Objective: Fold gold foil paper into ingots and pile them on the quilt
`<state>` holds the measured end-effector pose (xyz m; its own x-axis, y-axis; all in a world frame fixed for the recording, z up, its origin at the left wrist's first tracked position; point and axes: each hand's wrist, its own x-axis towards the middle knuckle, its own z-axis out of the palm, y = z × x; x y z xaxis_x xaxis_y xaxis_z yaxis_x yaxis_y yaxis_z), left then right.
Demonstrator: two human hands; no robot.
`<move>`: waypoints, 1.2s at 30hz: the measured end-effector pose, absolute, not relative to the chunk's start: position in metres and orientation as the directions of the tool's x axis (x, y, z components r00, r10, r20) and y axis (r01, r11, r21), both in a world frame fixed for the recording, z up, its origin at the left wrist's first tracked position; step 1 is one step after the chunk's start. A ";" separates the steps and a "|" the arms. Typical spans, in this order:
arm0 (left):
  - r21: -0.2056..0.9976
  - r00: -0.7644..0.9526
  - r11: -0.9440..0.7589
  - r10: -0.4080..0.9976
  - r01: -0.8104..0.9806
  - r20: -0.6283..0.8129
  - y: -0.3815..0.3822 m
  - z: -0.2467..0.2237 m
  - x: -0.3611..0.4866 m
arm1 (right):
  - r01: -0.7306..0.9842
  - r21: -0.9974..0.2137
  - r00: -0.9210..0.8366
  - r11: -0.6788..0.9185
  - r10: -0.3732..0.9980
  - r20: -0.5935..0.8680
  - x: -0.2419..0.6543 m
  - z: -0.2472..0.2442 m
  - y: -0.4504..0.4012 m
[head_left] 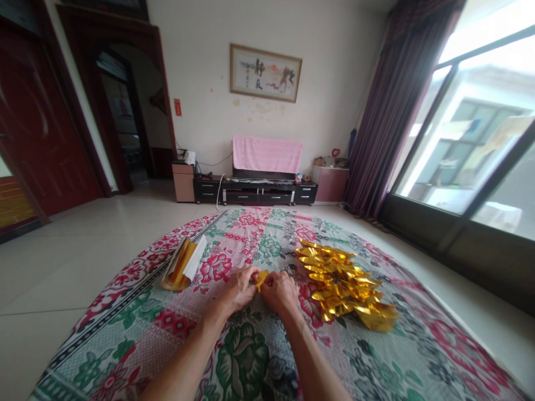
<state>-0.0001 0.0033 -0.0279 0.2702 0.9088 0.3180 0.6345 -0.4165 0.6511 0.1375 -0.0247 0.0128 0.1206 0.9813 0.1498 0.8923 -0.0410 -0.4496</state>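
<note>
Bare forearms (198, 345) reach up from the lower edge over a round, flower-patterned cloth (125, 323), and the two hands meet near its middle. Between them is a small gold piece (261, 279), held just above or against the cloth; which of the two I cannot tell. Left hand (241, 287) pinches its left side, thumb and fingers drawn close together. Right hand (282, 289) closes on the other side with its fingers curled in, so the grip is narrow on both sides; the exact fold of the piece is hidden by the fingers.

Right of the hands, well apart from them, shiny gold foils (334, 278) lie in an overlapping row, pointed ends out. Left of the hands, near the cloth's edge, rests a curled bundle (181, 267) of gold and white sheets.

Beyond the cloth, a pink towel (267, 153) hangs above a low black cabinet (257, 196). A framed picture (266, 73) is on the wall; a purple curtain (380, 111) hangs beside a window (460, 145).
</note>
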 end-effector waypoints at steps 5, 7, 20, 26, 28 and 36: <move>0.640 0.264 -0.412 0.910 0.649 0.319 0.003 -0.027 0.001 | 0.900 -0.436 0.104 -0.030 0.984 0.145 0.140 0.015 -0.025; 0.634 0.264 -0.414 0.909 0.653 0.322 0.002 -0.027 0.002 | 0.899 -0.437 0.110 -0.038 0.984 0.140 0.139 0.016 -0.025; 0.582 0.283 -0.456 0.886 0.673 0.367 -0.006 -0.017 0.004 | 0.730 -0.622 0.059 0.283 0.881 0.470 0.146 -0.008 -0.023; 0.573 0.257 -0.467 0.875 0.674 0.410 -0.011 -0.014 0.006 | 0.780 -0.551 -0.079 0.298 0.919 0.385 0.144 -0.006 -0.023; 0.565 0.235 -0.464 0.871 0.682 0.432 -0.010 -0.014 0.006 | 0.793 -0.529 -0.092 0.302 0.918 0.386 0.144 -0.005 -0.023; 0.523 0.265 -0.462 0.873 0.716 0.409 -0.004 -0.016 0.003 | 0.803 -0.525 -0.077 0.282 0.923 0.377 0.147 -0.004 -0.023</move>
